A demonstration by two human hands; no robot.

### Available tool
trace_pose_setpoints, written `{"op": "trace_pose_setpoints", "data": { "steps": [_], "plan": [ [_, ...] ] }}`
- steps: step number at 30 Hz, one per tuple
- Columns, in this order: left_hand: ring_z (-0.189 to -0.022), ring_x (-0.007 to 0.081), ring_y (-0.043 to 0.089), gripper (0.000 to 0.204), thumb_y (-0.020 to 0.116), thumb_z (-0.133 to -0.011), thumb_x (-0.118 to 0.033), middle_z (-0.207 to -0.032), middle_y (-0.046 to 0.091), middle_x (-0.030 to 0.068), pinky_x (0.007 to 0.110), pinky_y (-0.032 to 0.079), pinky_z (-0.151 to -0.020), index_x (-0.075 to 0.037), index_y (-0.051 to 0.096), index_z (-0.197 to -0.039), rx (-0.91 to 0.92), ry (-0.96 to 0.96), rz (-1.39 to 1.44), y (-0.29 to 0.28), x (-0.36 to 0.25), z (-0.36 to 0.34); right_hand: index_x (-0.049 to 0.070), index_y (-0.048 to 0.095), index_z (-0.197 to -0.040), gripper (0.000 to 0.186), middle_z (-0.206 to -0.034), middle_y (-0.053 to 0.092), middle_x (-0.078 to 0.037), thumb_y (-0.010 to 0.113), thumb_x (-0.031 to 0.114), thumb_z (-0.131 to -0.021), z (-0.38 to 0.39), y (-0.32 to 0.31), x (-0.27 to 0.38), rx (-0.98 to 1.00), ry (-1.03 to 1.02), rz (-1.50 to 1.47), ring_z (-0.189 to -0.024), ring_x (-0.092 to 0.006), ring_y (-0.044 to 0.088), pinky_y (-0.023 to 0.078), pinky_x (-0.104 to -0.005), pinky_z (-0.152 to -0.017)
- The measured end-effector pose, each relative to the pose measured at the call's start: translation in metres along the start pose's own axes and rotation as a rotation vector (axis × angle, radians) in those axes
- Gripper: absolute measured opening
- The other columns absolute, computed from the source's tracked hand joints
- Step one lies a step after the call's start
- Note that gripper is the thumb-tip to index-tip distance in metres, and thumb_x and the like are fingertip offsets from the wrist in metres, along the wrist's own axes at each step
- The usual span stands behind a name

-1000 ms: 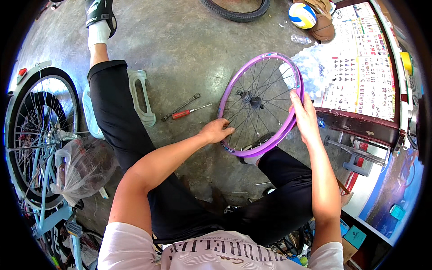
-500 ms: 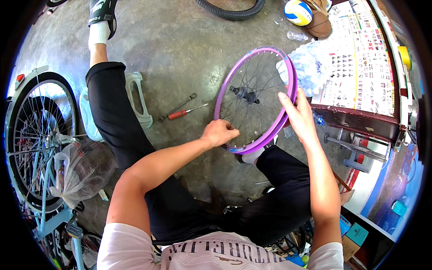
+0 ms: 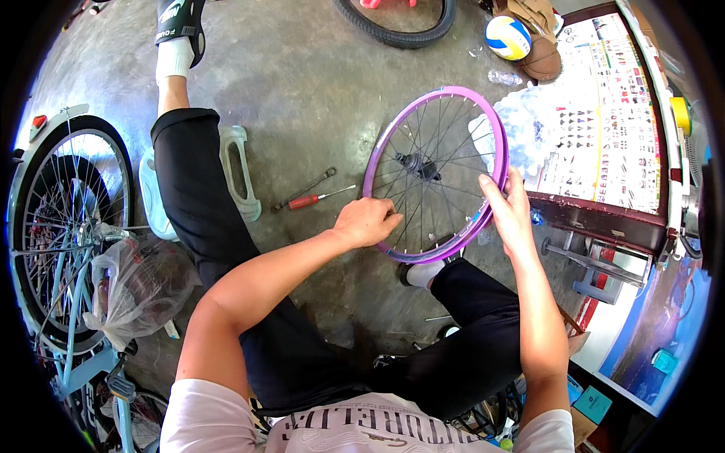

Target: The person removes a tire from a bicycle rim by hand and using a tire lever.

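Note:
A purple bicycle wheel [image 3: 501, 143] with dark spokes and no tyre is held tilted in front of me. Its black hub [image 3: 417, 165] shows in the middle. My left hand [image 3: 368, 223] is closed at the lower left of the rim, thumb and fingertips by the spokes; the fingers' undersides are hidden. On the right side, my right hand [image 3: 509, 213] grips the rim, with the thumb on the near face and the fingers around the outer edge. Left of the wheel, a red-handled screwdriver [image 3: 306, 201] and a wrench [image 3: 308, 189] lie on the concrete floor.
A blue bicycle [image 3: 72, 249] with a plastic bag [image 3: 140, 287] stands at left. A light blue stool [image 3: 240, 174] is beside my leg. A tyre [image 3: 400, 36], a volleyball [image 3: 507, 38] and a basketball [image 3: 541, 58] lie ahead. A paper-covered table [image 3: 604, 113] stands at right.
The view has shifted slightly, so the surroundings sit lower and further right. The wheel has tilted so its spokes face me more, and my right hand sits a little lower on the rim.

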State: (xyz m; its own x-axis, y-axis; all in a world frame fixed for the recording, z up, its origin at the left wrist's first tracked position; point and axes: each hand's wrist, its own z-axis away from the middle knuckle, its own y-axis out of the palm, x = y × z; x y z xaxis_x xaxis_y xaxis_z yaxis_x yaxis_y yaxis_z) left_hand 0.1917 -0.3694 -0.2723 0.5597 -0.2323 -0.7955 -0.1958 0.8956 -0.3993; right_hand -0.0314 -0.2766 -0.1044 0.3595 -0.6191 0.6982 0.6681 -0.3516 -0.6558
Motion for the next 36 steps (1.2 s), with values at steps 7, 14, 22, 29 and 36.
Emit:
{"op": "trace_pose_setpoints", "data": {
  "steps": [7,14,22,29,36],
  "plan": [
    [-0.097,0.0403,0.075,0.037,0.063,-0.101,-0.042,-0.100,0.078,0.0173,0.053,0.059,-0.083,-0.006,0.074,-0.106,0.049,0.106,-0.167,-0.001,0.011,0.002,-0.001,0.053,-0.139,0.054,-0.094,0.068,-0.009,0.074,0.033,-0.102,-0.002,0.011,0.001,0.006,-0.112,0.061,-0.076,-0.0143,0.067,0.055,-0.0322,-0.062],
    [-0.098,0.0413,0.075,0.040,0.064,-0.101,-0.044,-0.102,0.076,0.0173,0.055,0.060,-0.083,-0.005,0.072,-0.106,0.110,0.189,-0.292,0.009,0.017,0.006,0.002,0.053,-0.138,0.051,-0.090,0.066,-0.007,0.071,0.036,-0.105,-0.001,0.012,0.014,0.060,-0.018,-0.035,-0.071,-0.0124,0.067,0.054,-0.0305,-0.056],
    [-0.099,0.0420,0.074,0.040,0.065,-0.101,-0.042,-0.102,0.076,0.0189,0.054,0.060,-0.084,-0.003,0.071,-0.105,0.152,0.200,-0.326,0.015,0.022,0.003,0.004,0.047,-0.145,0.040,-0.088,0.069,-0.010,0.044,0.026,-0.111,0.002,0.010,0.021,0.186,0.132,-0.331,-0.061,-0.0194,0.070,0.059,-0.0319,-0.053],
    [-0.099,0.0420,0.074,0.040,0.067,-0.100,-0.040,-0.102,0.076,0.0198,0.053,0.060,-0.085,-0.001,0.072,-0.104,0.144,0.237,-0.350,0.015,0.024,0.004,0.002,0.046,-0.144,0.038,-0.087,0.071,-0.012,0.045,0.022,-0.112,-0.001,0.007,0.018,0.201,0.123,-0.328,-0.062,-0.0211,0.072,0.061,-0.0335,-0.054],
    [-0.097,0.0420,0.075,0.035,0.070,-0.097,-0.036,-0.099,0.077,0.0195,0.053,0.060,-0.085,-0.001,0.073,-0.103,0.155,0.217,-0.397,0.006,0.019,0.005,0.002,0.043,-0.148,0.042,-0.097,0.071,-0.014,0.050,0.018,-0.110,0.001,0.006,0.025,0.259,0.151,-0.399,-0.071,-0.0221,0.074,0.063,-0.0348,-0.059]
  ]
}}
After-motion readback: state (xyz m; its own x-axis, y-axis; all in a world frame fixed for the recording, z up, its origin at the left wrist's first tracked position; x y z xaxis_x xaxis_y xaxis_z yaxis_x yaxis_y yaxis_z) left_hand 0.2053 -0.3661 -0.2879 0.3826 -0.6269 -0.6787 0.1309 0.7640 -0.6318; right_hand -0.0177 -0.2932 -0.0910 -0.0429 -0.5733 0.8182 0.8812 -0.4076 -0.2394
